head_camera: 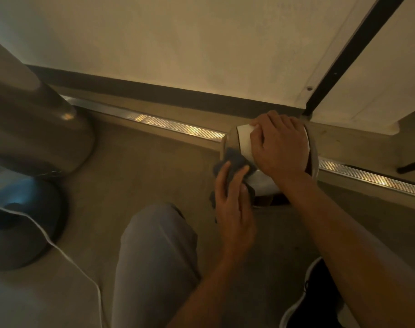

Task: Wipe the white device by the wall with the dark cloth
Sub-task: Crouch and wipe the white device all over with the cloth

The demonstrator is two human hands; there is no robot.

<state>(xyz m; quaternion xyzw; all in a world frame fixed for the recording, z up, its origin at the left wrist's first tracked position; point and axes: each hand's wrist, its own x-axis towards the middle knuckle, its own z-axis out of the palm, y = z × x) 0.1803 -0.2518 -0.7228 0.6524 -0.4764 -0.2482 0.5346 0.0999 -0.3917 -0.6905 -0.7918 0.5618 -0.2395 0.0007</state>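
Note:
The white device (243, 140) is a rounded shell that stands on the floor by the wall, right of centre. My right hand (280, 145) lies over its top, fingers curled around the upper edge, and covers much of it. My left hand (235, 200) presses the dark blue-grey cloth (232, 159) against the device's lower left side. Cloth bunches out above and beside my fingers. The device's underside is hidden.
A ribbed metal strip (178, 129) runs along the floor below the dark baseboard. A grey cylinder (36, 129) and a blue-lit round base (22, 218) stand at left, trailing a white cable (67, 256). My knee (159, 233) and shoe (320, 299) sit below.

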